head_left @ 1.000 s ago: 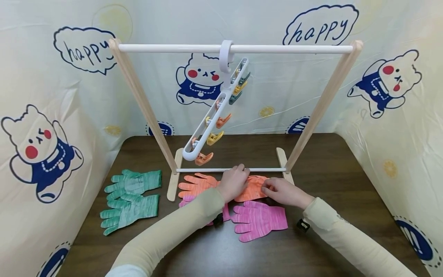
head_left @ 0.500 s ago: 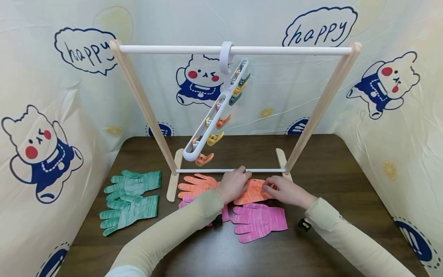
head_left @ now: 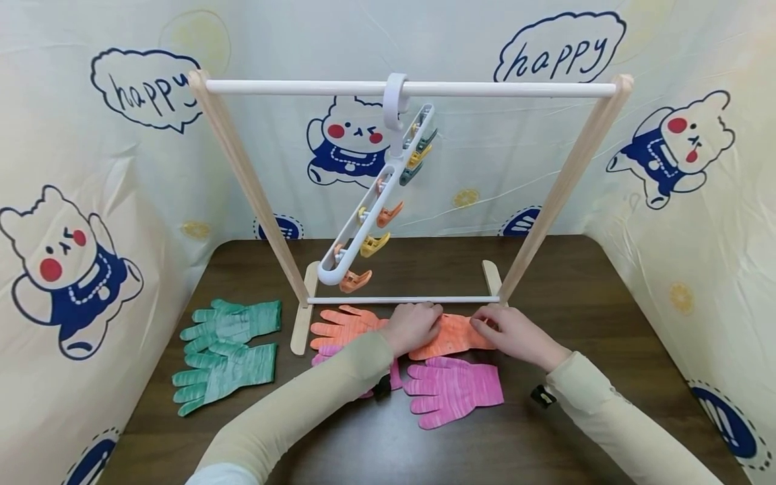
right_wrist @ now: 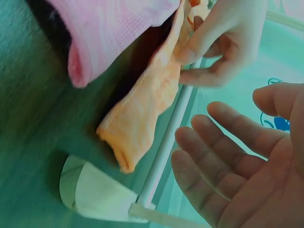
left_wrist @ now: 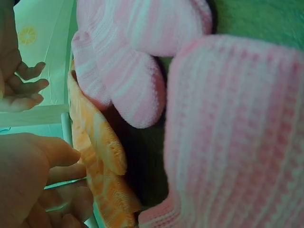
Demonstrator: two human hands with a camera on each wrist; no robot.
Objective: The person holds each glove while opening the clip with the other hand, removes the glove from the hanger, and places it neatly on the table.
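In the head view, my left hand (head_left: 412,327) lies at the middle of an orange glove (head_left: 451,337). In the right wrist view its thumb touches the knit, with the fingers loosely bent beside it. My right hand (head_left: 515,333) is at the glove's cuff end; the right wrist view shows this hand's fingers (right_wrist: 228,142) extended, apart from the fabric. Another orange glove (head_left: 342,327) lies to the left, partly behind my left hand. In front are a pink glove (head_left: 455,391) and a second pink glove (head_left: 396,374), mostly hidden under my left forearm.
Two green gloves (head_left: 227,377) lie at the left. A wooden rack with a white top bar (head_left: 515,89) stands over the table (head_left: 545,424). From it hangs a white clip hanger (head_left: 358,229) with orange, yellow and green clips. A low white bar (head_left: 358,300) runs behind the gloves.
My right hand has shifted to the right, and the orange glove's cuff reaches further right and lies flatter. My left hand has stayed nearly in place, its fingers slightly lower.
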